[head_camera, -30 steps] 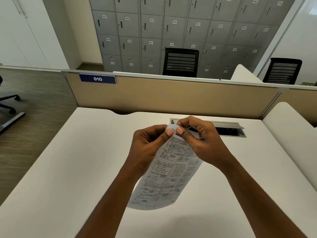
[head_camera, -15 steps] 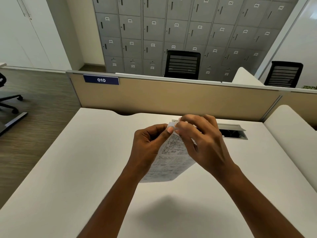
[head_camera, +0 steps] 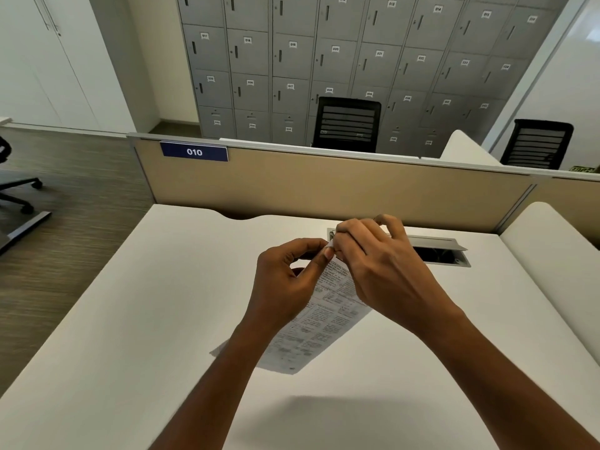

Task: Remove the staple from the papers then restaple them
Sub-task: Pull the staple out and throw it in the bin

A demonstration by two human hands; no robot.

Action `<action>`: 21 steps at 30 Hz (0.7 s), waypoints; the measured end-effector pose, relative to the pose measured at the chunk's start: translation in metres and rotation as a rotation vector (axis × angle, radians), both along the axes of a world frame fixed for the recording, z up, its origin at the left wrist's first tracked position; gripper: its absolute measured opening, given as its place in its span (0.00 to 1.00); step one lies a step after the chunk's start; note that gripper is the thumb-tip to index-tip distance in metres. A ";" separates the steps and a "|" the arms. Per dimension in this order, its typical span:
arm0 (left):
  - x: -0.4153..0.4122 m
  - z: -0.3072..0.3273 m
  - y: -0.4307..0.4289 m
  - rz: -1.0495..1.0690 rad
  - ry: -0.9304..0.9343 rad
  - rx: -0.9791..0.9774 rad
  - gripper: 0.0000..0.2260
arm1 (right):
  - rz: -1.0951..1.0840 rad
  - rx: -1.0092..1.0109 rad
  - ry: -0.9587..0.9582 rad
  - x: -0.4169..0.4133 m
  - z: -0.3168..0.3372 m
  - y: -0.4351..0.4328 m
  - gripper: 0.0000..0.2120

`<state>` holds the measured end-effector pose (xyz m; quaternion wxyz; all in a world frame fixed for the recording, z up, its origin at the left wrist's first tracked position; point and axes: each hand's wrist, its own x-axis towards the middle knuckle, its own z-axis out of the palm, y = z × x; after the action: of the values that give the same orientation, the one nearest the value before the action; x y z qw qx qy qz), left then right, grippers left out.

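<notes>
I hold a thin set of printed papers [head_camera: 319, 323] in the air above the white desk [head_camera: 146, 319]. My left hand [head_camera: 285, 280] pinches the top corner between thumb and forefinger. My right hand [head_camera: 380, 271] is closed over the same corner from the right, its fingertips meeting the left thumb. The papers hang down toward me, tilted, with the lower edge near my left forearm. The staple itself is hidden under my fingers. No stapler is in view.
A cable tray opening [head_camera: 435, 251] with a raised grey lid lies in the desk behind my right hand. A beige partition [head_camera: 324, 186] with a "010" label [head_camera: 194, 152] bounds the far edge. Black chairs and grey lockers stand beyond. Another white desk [head_camera: 552, 254] adjoins on the right.
The view tilted slightly up. My right hand turned over the top corner, covering more of it, and the hanging papers swung and now hang lower toward my left forearm.
</notes>
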<state>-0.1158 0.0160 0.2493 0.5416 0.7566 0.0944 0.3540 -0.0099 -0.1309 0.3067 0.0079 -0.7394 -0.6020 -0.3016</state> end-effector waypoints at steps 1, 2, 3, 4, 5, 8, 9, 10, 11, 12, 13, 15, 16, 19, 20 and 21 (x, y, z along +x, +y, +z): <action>0.000 -0.001 0.000 0.007 0.000 0.018 0.08 | -0.006 -0.013 -0.004 0.000 0.000 0.000 0.19; 0.001 -0.001 0.001 0.014 0.001 0.024 0.07 | -0.010 -0.021 -0.006 0.001 0.000 0.001 0.20; 0.002 -0.001 0.001 0.020 0.001 0.020 0.07 | -0.011 -0.024 -0.007 0.001 0.001 0.001 0.20; 0.002 -0.001 0.000 0.024 -0.001 0.012 0.06 | -0.012 -0.025 -0.007 0.002 0.001 0.002 0.20; 0.003 -0.001 0.000 0.028 -0.005 0.010 0.06 | -0.013 -0.025 -0.007 0.003 0.001 0.002 0.19; 0.004 0.000 -0.002 0.045 -0.015 0.032 0.04 | -0.019 -0.012 -0.003 0.004 -0.001 0.004 0.17; 0.005 0.000 -0.003 0.055 -0.015 0.044 0.04 | -0.023 0.001 0.005 0.005 -0.003 0.005 0.17; 0.005 0.001 -0.003 0.065 -0.016 0.055 0.04 | -0.028 0.020 0.014 0.005 -0.005 0.005 0.16; 0.006 0.001 -0.003 0.074 -0.017 0.064 0.04 | -0.031 0.041 0.021 0.005 -0.007 0.006 0.16; 0.007 0.003 -0.002 0.078 -0.019 0.071 0.04 | -0.034 0.063 0.024 0.005 -0.008 0.006 0.15; 0.007 0.004 -0.001 0.079 -0.020 0.081 0.04 | -0.038 0.082 0.022 0.005 -0.009 0.006 0.16; 0.008 0.007 0.000 0.068 -0.010 0.106 0.05 | -0.050 0.109 0.000 0.006 -0.010 0.007 0.17; 0.008 0.008 0.001 0.059 -0.003 0.114 0.06 | -0.054 0.119 -0.016 0.006 -0.011 0.007 0.17; 0.009 0.009 0.004 0.032 0.003 0.121 0.05 | -0.050 0.118 -0.051 0.009 -0.011 0.007 0.17; 0.010 0.009 0.004 0.024 0.001 0.120 0.05 | -0.044 0.106 -0.060 0.011 -0.011 0.007 0.18; 0.010 0.009 0.004 0.019 0.000 0.114 0.05 | -0.040 0.094 -0.066 0.013 -0.011 0.006 0.18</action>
<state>-0.1053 0.0201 0.2586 0.4942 0.7854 0.0812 0.3638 0.0029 -0.1245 0.2958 0.0165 -0.7398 -0.5721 -0.3538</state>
